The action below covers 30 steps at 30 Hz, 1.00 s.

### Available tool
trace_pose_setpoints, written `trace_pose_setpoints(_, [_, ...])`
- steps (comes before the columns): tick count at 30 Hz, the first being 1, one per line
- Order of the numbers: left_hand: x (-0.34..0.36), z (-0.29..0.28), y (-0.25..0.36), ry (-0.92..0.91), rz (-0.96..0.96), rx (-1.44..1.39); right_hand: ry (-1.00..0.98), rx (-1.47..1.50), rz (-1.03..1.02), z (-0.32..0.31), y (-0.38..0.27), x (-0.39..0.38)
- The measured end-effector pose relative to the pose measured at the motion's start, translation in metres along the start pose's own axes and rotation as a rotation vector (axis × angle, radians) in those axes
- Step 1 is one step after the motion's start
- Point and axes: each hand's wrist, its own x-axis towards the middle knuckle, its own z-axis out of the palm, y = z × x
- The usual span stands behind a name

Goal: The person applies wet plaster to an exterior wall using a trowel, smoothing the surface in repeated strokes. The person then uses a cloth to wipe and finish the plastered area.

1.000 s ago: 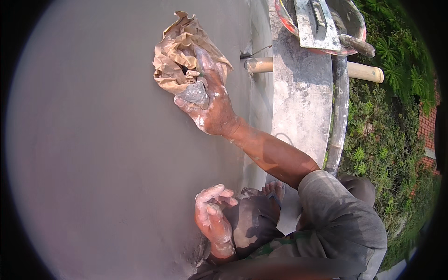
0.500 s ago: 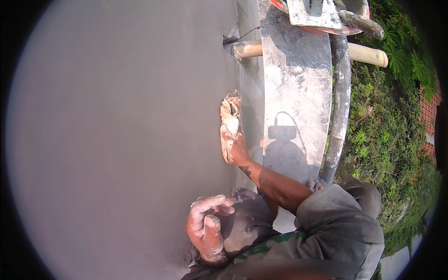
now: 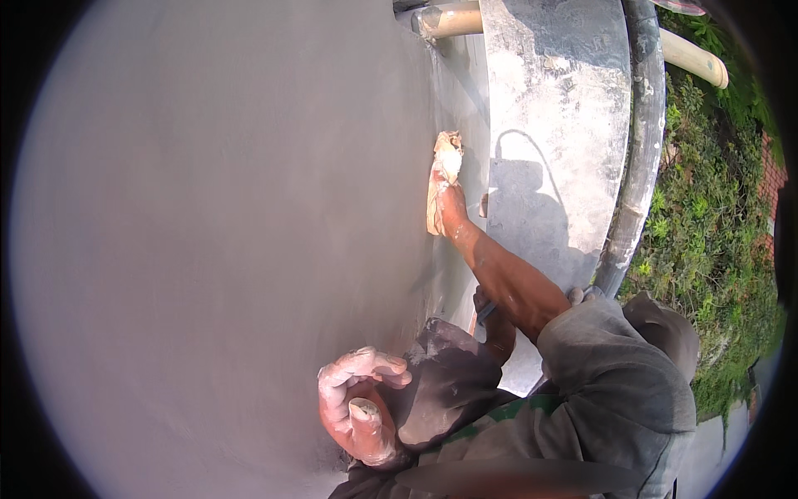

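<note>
A broad, smooth grey plastered surface [image 3: 224, 208] fills the left and middle. My right hand [image 3: 451, 204] is closed on a crumpled piece of tan paper [image 3: 447, 155] and presses it against the right-hand edge of that surface. The paper is smeared with pale plaster, and the fingers are partly hidden behind it. My left hand [image 3: 362, 407] is at the lower middle, dusted white. Its fingers curl loosely, apart from the thumb, and I see nothing in it. Behind it is a dusty trouser leg [image 3: 449, 382].
A pale, plaster-stained plank [image 3: 553, 116] runs along the right of the surface, bordered by a grey pole [image 3: 638, 158]. A bamboo pole [image 3: 697, 58] passes crosswise beneath the plank. Green bushes [image 3: 698, 224] grow beyond. A reddish rim [image 3: 686, 7] shows at the top.
My right hand with the paper has moved up and right in the picture, farther from my body. The view has shifted, so the red-rimmed container is almost out of sight. My left hand keeps its pose.
</note>
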Motion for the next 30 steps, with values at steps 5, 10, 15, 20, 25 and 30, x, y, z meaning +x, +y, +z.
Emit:
trace_pose_setpoints(5, [0.007, 0.001, -0.001, -0.011, -0.060, 0.008, -0.163, -0.106, -0.379, 0.031, -0.047, -0.008])
trace_pose_setpoints(10, [-0.001, -0.003, 0.011, -0.056, -0.187, 0.110, -0.045, 0.098, -0.089, 0.013, -0.022, 0.044])
trace_pose_setpoints(15, [-0.029, -0.007, 0.025, -0.173, -0.363, 0.180, -0.055, 0.169, 0.169, -0.019, 0.048, -0.089])
trace_pose_setpoints(20, [-0.069, -0.020, 0.021, -0.208, -0.377, 0.375, -0.229, -0.126, -0.413, 0.024, -0.023, -0.211])
trace_pose_setpoints(25, [-0.097, -0.043, 0.006, -0.150, -0.531, 0.453, -0.181, -0.049, -0.374, 0.033, -0.044, -0.152])
trace_pose_setpoints(30, [-0.133, -0.073, -0.012, -0.113, -0.605, 0.400, 0.073, 0.047, 0.208, 0.000, 0.023, -0.206])
